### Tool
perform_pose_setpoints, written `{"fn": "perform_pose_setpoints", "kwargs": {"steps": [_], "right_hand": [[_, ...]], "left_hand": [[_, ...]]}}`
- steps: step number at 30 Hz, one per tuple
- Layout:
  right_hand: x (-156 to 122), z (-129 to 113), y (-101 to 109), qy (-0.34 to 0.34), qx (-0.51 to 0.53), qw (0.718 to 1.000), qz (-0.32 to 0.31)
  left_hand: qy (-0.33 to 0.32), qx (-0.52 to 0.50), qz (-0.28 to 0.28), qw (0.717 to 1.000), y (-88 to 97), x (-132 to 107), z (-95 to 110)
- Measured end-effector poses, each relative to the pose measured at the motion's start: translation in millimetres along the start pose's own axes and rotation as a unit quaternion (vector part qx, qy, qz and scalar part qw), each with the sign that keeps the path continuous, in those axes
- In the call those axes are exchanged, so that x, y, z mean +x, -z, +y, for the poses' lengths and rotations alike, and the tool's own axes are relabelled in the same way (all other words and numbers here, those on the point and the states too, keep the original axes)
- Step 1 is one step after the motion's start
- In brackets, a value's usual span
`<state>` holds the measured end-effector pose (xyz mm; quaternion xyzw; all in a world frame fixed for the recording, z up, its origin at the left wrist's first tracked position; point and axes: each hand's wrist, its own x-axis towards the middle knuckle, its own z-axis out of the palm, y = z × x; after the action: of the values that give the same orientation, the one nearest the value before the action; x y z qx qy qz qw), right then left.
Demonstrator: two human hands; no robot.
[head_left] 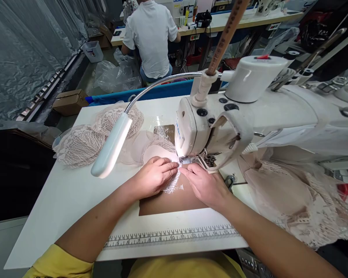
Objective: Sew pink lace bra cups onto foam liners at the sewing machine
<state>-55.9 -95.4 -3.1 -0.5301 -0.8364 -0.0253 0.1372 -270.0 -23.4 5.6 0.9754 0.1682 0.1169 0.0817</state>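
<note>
My left hand [154, 175] lies on a pale lace piece [171, 184], fingers curled and pressed down on it just left of the presser foot [188, 160]. Close beside it, my right hand [203, 184] presses the same lace with fingertips at the needle area. The white sewing machine [249, 116] stands over both hands. A padded cup of the garment [155, 148] sits behind my left hand.
A gooseneck lamp [111, 146] hangs over the table's left. Lace piles lie at back left [87, 141] and at right [292, 197]. A printed ruler [171, 236] runs along the front edge. A person in a white shirt [150, 38] sits beyond, back turned.
</note>
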Motion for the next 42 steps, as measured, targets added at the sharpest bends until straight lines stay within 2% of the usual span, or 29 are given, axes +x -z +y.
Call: {"fn": "perform_pose_setpoints", "kwargs": {"steps": [12,19,30,35,42], "right_hand": [[1,-4,-1,-0.04,-0.022,0.999,0.015],[0,-2,0,-0.042,0.006,0.999,0.006],[-14,5,-1,0.052,0.107,0.993,-0.002],[-12,-2,3,0.077,0.101,0.991,-0.044],[-9,-12,10,0.092,0.103,0.988,-0.071]], "left_hand": [[0.067,0.044,-0.013,0.997,-4.4,10,14],[0.07,0.039,-0.018,0.997,-1.6,12,13],[0.069,-0.015,0.025,0.997,-1.8,6,9],[0.062,-0.075,0.034,0.995,0.0,1,5],[0.018,-0.118,0.049,0.992,1.5,1,4]]}}
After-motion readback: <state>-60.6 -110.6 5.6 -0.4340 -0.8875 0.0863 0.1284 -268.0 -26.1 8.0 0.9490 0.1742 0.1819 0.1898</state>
